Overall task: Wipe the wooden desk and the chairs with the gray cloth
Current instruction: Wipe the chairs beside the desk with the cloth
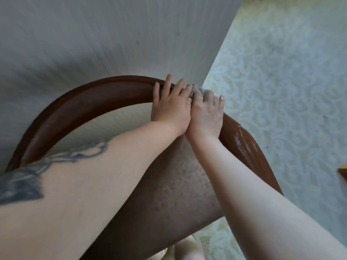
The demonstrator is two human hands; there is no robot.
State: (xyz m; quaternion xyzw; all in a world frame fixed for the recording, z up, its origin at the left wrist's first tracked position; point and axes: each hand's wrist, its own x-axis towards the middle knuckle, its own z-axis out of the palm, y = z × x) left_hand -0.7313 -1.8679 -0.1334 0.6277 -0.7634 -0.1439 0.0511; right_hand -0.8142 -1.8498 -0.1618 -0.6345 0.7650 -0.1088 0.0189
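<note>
A chair with a curved dark wooden top rail (90,98) and a padded brown back (169,194) fills the middle of the view. My left hand (169,106) rests on top of the rail, its fingers laid over the wood. Right beside it, my right hand (205,113) grips the bunched gray cloth (196,91) against the rail; only a small wad shows past the fingers. The two hands touch at the wrists. The rail to the right of my hands has a wet, streaky sheen (242,136).
A white ribbed covering (112,38) spreads behind the chair across the upper left. Pale patterned floor (281,81) lies to the right. A small wooden corner (342,173) pokes in at the right edge. My feet (187,248) show at the bottom.
</note>
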